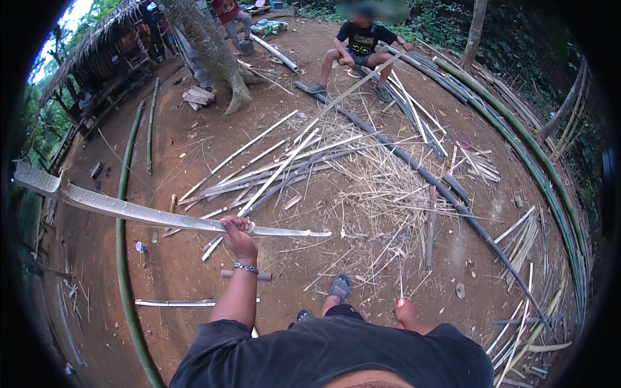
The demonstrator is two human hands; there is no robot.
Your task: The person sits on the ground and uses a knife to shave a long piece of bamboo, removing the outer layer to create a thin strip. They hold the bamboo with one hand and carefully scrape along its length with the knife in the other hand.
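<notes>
My left hand (238,233) is closed around a long split bamboo piece (139,212), raised off the ground. It runs from the far left to just past my hand, its pale inner side showing and a node near the left end. My right hand (405,313) is low, beside my right leg, with its fingers closed. Something thin and pale sticks up from that fist, with an orange-red spot at its base; its kind is too small to tell. Dry bamboo shavings (381,178) and split bamboo strips (259,181) lie on the ground ahead.
A dark pole (414,165) crosses the ground diagonally. Long green poles lie at left (121,258) and right (550,174). Another person (362,42) sits ahead, holding a long strip. A tree trunk (210,45) and a thatched hut (97,58) stand at the back left.
</notes>
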